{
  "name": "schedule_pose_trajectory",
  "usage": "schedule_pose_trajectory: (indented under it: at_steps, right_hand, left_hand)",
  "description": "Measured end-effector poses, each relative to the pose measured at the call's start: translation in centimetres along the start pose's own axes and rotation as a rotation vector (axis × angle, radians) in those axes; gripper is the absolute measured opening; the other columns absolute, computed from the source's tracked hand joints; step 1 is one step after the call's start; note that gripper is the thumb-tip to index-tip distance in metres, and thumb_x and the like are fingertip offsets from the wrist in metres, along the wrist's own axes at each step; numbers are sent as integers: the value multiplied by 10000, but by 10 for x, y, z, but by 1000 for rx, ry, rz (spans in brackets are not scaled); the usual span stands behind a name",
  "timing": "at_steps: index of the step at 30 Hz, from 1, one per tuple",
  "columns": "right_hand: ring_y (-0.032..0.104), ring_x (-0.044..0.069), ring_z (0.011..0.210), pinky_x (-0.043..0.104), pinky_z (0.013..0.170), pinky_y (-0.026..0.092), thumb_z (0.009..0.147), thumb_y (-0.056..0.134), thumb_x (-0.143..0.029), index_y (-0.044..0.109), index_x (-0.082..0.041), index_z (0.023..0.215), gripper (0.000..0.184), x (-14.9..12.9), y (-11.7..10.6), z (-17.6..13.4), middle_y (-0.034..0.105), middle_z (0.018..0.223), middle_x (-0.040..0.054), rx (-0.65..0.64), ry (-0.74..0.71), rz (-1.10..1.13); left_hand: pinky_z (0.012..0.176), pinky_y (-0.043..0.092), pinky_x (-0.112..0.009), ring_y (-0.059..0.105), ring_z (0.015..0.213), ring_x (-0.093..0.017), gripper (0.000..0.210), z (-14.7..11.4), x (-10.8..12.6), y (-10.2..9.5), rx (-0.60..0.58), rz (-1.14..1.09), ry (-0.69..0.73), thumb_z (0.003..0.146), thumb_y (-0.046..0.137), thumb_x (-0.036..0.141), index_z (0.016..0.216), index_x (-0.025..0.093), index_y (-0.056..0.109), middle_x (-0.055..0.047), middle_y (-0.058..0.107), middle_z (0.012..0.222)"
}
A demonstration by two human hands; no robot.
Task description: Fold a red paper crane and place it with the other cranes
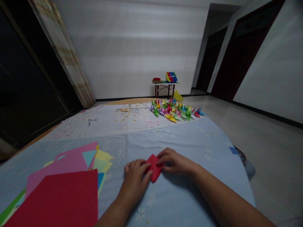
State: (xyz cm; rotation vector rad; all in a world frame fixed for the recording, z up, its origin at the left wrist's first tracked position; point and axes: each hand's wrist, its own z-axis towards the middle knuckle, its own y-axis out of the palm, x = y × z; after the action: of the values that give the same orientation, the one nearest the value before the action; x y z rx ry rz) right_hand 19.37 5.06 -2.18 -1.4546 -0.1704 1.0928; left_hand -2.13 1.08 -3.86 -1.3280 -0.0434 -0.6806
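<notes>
On the pale blue cloth point(180, 138) that covers the bench, the loose stack of coloured sheets point(61, 189) at the near left is the biggest risk: the red top sheet hangs toward the near edge and could slide off if a forearm brushes it. The cloth itself looks soft and slightly rumpled, so a crease pressed on it may come out rounded or off-line. Farther back, the row of small folded paper cranes point(176, 113) sits well apart from the hands and seems safe from a stray elbow.

The folded red paper point(154, 166) lies flat near the front middle of the cloth. The left hand point(136, 178) rests open on its left edge, fingers pressing down; the right hand point(174, 161) pinches its upper right corner. If either hand shifts while the other pulls, the layers could slip out of register and the fold would skew.

Much of the red paper is covered by fingers, so its exact shape and fold count cannot be told. The stack's lower sheets are cut off by the frame. A dark object at the bench's right edge point(239, 153) is too dim to identify.
</notes>
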Motion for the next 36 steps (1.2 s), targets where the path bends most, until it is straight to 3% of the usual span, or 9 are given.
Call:
schedule_pose_trajectory:
  at_steps: [6,13,23,36]
  right_hand:
    - [462,201,1048,359,917,336,776,619,-313,697,-296,905,152,-2,-4,-3,603,1074,27,-24,-18,-14]
    - [493,189,1025,339,919,332,789,605,-365,689,-281,936,189,6,-6,-2,643,1030,18,-99,26,115]
    - [562,159,874,287,836,359,790,603,-382,683,-219,898,211,10,5,3,668,871,19,-6,83,133]
    - [514,187,887,325,829,307,735,643,-324,688,-239,825,131,0,15,8,653,843,8,49,225,39]
  left_hand:
    - [958,269,-440,468,1055,-225,278,-1,3,-3,-58,-17,11,780,566,353,1049,307,620,-24,565,1076]
    - [951,277,-450,454,1057,-246,318,0,1,-6,-99,-22,9,740,600,398,1047,321,629,-31,550,1073]
    - [944,291,-439,446,1026,-244,299,0,2,-7,-115,-38,22,740,598,387,1031,322,629,-30,537,1047]
    - [959,262,-447,425,1057,-244,307,-1,-1,-3,-95,16,77,710,633,312,1017,325,622,-19,529,1081]
